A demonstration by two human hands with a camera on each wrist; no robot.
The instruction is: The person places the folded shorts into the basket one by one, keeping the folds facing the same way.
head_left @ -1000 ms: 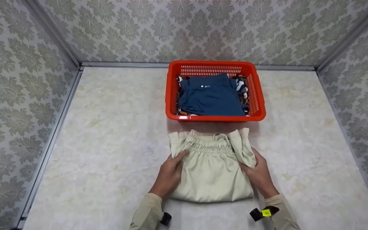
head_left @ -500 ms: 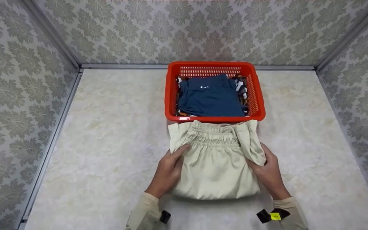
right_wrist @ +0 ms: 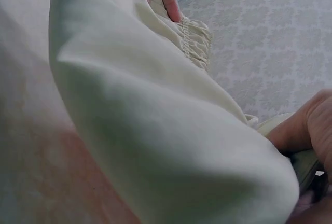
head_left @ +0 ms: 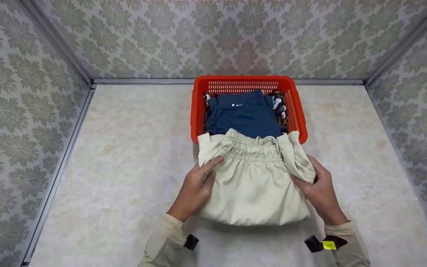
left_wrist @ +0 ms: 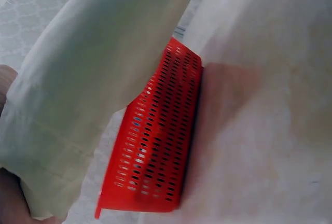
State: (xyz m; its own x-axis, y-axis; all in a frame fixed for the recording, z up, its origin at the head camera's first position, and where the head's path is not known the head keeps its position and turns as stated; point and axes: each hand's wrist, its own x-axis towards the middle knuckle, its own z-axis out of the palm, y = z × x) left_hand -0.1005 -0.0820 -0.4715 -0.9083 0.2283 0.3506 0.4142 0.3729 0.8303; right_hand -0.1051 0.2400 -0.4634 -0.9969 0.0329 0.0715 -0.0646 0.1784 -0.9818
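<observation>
Folded cream trousers (head_left: 258, 189) with a gathered elastic waist and a drawstring hang between both hands, lifted off the table. The left hand (head_left: 195, 189) grips their left side, thumb on top and the other fingers hidden beneath. On the right side the right hand (head_left: 321, 189) holds the fabric the same way, fingers under it. The waist end overlaps the front rim of a red plastic basket (head_left: 298, 107). Inside the basket lies a folded dark blue garment (head_left: 247, 115). In the left wrist view the trousers' underside hangs above the table beside the basket's perforated wall (left_wrist: 161, 130).
Under the blue garment, patterned black, white and brown cloth (head_left: 279, 105) shows at the basket's edges. The pale marbled table (head_left: 132, 148) is bounded by grey metal strips and patterned wall panels (head_left: 154, 40) at the back and sides.
Both hands have raised the trousers off the table and carried them forward. Their waist end has gone from in front of the basket to over its front rim.
</observation>
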